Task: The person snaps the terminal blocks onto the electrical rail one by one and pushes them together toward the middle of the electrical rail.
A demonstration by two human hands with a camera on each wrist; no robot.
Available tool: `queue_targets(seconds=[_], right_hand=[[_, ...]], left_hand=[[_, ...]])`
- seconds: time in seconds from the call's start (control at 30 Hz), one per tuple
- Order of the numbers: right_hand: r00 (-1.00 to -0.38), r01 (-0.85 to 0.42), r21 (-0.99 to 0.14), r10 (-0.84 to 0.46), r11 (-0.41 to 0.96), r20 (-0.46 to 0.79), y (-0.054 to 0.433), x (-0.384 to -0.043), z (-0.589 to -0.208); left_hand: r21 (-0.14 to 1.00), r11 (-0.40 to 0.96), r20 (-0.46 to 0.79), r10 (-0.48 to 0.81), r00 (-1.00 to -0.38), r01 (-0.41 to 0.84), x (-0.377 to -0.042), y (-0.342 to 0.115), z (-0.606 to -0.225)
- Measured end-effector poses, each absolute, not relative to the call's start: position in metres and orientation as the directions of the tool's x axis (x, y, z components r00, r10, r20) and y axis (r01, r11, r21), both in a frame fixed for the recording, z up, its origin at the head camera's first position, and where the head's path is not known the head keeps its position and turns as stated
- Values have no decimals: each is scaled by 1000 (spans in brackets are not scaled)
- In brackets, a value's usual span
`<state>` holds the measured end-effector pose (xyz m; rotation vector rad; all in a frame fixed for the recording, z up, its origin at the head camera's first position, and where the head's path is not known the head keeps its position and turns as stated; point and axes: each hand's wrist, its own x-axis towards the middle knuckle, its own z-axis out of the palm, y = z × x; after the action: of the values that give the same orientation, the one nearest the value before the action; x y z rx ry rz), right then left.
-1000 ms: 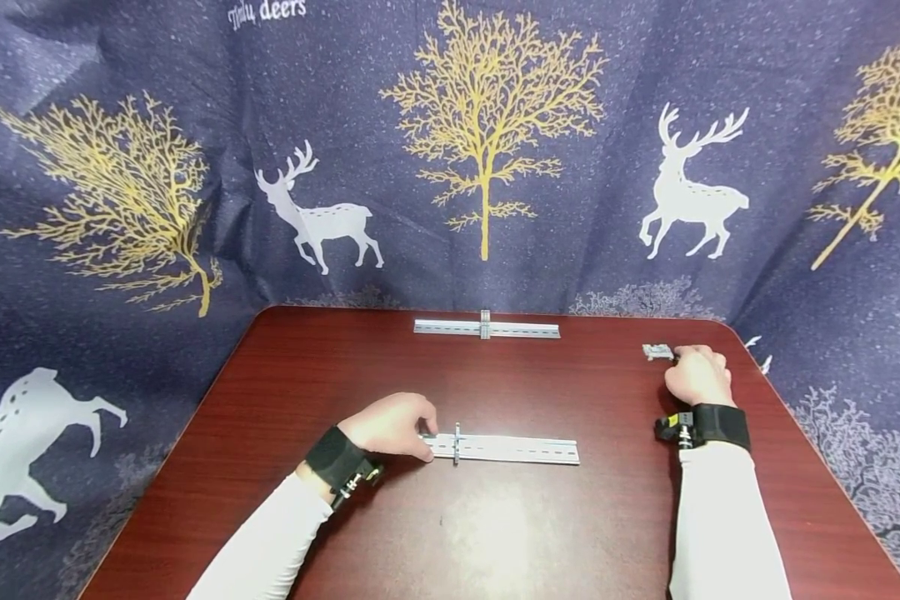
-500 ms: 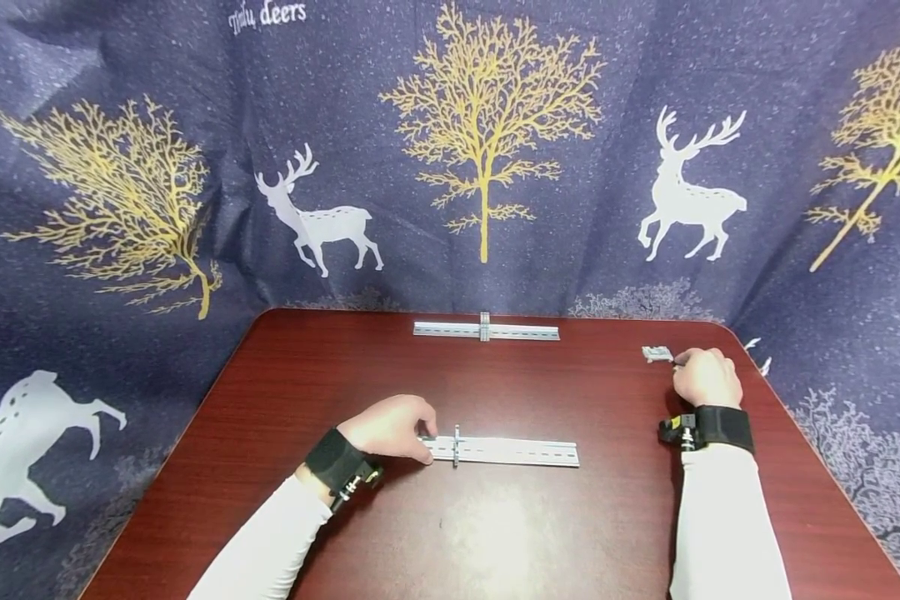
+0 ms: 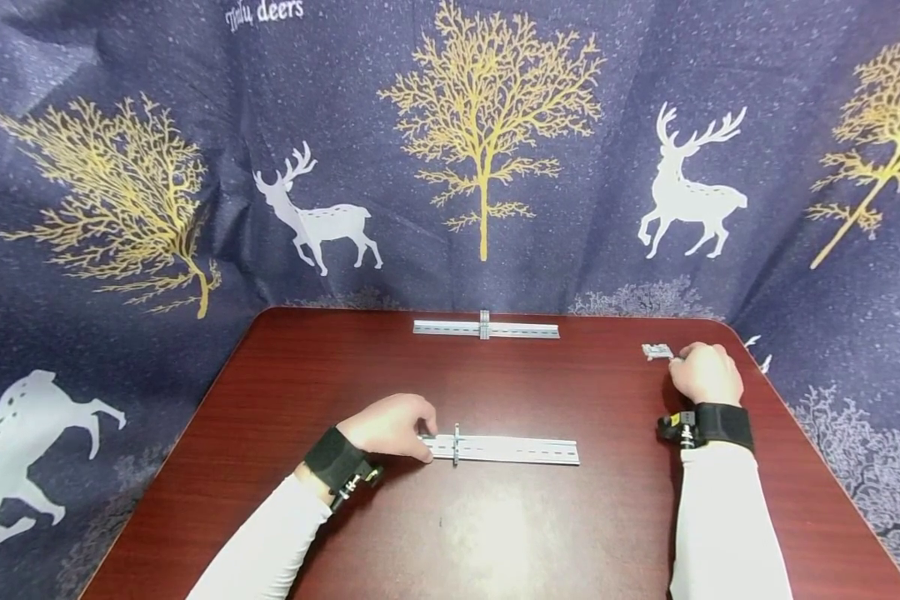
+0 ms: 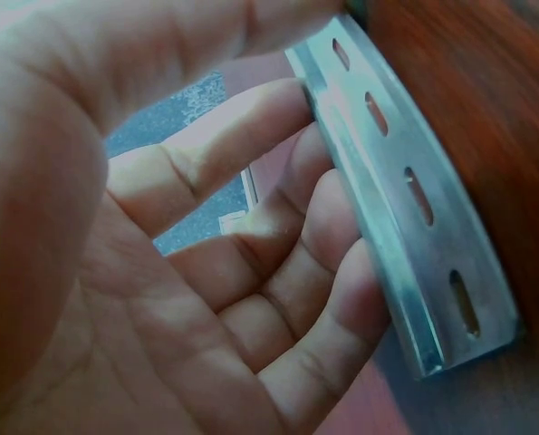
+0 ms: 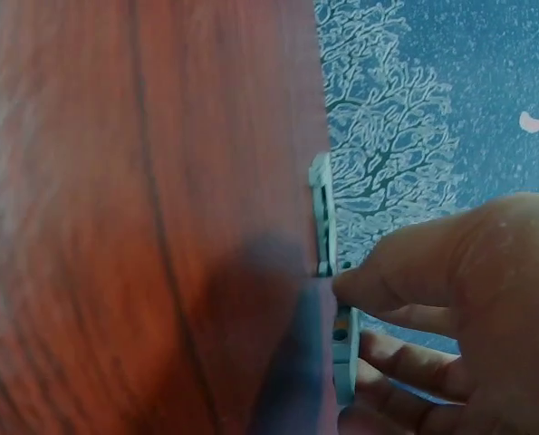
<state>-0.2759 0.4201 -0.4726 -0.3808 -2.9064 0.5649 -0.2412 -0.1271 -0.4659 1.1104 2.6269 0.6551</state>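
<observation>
A slotted metal DIN rail (image 3: pixel 525 451) lies across the middle of the table. My left hand (image 3: pixel 392 425) grips its left end; in the left wrist view, thumb and fingers lie along opposite long edges of the rail (image 4: pixel 414 190). A thin upright grey piece (image 3: pixel 456 445) sits crosswise on the rail, just right of that hand. At the back right, my right hand (image 3: pixel 707 375) pinches a small grey terminal block (image 5: pixel 343 358), partly hidden by the fingers. Just beside it lie small light-grey parts (image 3: pixel 656 352), one showing as a narrow grey piece (image 5: pixel 322 213) in the right wrist view.
Along the table's far edge lies a second DIN rail (image 3: pixel 525 331), with grey terminal pieces (image 3: pixel 484 325) at its middle. The reddish-brown table (image 3: pixel 570 533) ends at a dark blue cloth (image 3: pixel 330 100) printed with trees and deer. Both wrists wear black straps with small cameras.
My right hand shifts slightly right, staying near the grey parts. The left hand and the rail it holds stay in place.
</observation>
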Motion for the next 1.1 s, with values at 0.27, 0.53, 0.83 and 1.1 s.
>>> queue_targets(seconds=[0.27,0.53,0.83,1.1], right_hand=[[-938,153,-470,278,870,209,399,-285,-470],[-913,-34,-524,187,851,363,375,-296,-471],[-894,-194,-603,114,773,434,347,-302,-469],[-915,-204,-606,71,769,398,326,-303,-467]], left_hand=[[476,615,-25,725,-689,629,-241,-127,-465],[479,614,-29,725,-688,627,-242,-128,-468],[484,615,-30,722,-691,622,-242,-128,-468],[484,624,-42,717,-696,614,-241,-127,-466]])
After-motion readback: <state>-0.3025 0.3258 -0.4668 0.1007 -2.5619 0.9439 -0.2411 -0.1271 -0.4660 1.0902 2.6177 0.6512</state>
